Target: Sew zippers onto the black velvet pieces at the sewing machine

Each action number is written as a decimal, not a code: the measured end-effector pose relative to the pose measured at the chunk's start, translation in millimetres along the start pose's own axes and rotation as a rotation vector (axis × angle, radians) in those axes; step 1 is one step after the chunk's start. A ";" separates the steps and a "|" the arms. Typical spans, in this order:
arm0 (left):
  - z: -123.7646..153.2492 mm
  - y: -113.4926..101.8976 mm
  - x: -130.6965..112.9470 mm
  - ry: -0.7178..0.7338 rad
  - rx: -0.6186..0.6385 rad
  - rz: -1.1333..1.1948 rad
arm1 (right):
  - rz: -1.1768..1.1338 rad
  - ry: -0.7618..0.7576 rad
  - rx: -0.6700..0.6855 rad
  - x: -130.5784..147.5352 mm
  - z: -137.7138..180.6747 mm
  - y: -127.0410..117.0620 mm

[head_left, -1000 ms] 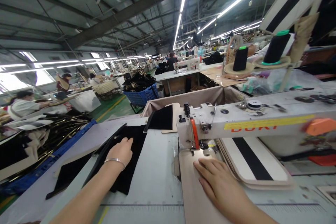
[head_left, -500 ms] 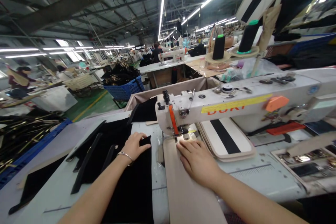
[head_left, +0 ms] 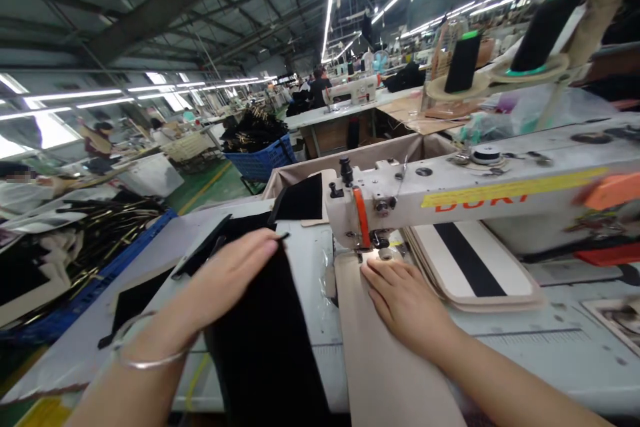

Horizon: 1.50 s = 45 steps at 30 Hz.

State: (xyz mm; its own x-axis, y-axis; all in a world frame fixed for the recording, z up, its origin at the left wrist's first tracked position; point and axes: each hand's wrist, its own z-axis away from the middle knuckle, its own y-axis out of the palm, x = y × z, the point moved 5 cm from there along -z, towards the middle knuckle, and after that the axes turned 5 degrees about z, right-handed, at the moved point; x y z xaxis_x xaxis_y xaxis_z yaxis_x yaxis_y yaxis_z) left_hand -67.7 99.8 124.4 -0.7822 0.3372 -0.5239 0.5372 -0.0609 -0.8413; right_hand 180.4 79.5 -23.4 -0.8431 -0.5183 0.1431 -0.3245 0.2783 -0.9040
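My left hand (head_left: 237, 273), a bangle on its wrist, pinches the top edge of a black fabric panel (head_left: 273, 340), which hangs down toward the table's front edge. My right hand (head_left: 405, 300) lies flat on a long beige panel (head_left: 380, 367), fingertips close to the needle area of the sewing machine (head_left: 360, 213). The far end of the beige panel sits under the machine's head. Right of that hand rests a stack of beige panels (head_left: 470, 263) with a black stripe.
A blue crate (head_left: 125, 260) of black pieces stands at the left; another blue crate (head_left: 263, 160) is farther back. Black thread cones (head_left: 463, 63) rise behind the machine. Black pieces on beige backing (head_left: 303, 200) lie beyond the table's middle. People work in the background.
My left hand has lifted the black panel's top edge and drawn it toward me. My right hand stays on the beige panel. The view has shifted left.
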 end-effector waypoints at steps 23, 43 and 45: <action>-63.8 176.7 20.4 -0.017 -0.070 0.167 | 0.052 -0.026 0.009 -4.1 -0.6 3.5; -20.9 168.7 -12.6 0.376 0.032 -0.091 | 0.035 -0.005 -0.015 -5.7 1.9 6.9; -23.1 169.9 -10.7 0.382 0.037 -0.081 | 0.030 -0.008 -0.025 -4.9 1.4 6.1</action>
State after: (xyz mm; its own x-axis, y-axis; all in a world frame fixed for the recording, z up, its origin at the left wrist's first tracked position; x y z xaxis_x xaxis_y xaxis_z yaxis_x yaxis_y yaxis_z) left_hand 39.2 107.5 -9.8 -0.6441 0.6675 -0.3735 0.4610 -0.0508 -0.8859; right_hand 183.1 82.7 -30.2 -0.8493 -0.5157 0.1124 -0.3093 0.3137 -0.8977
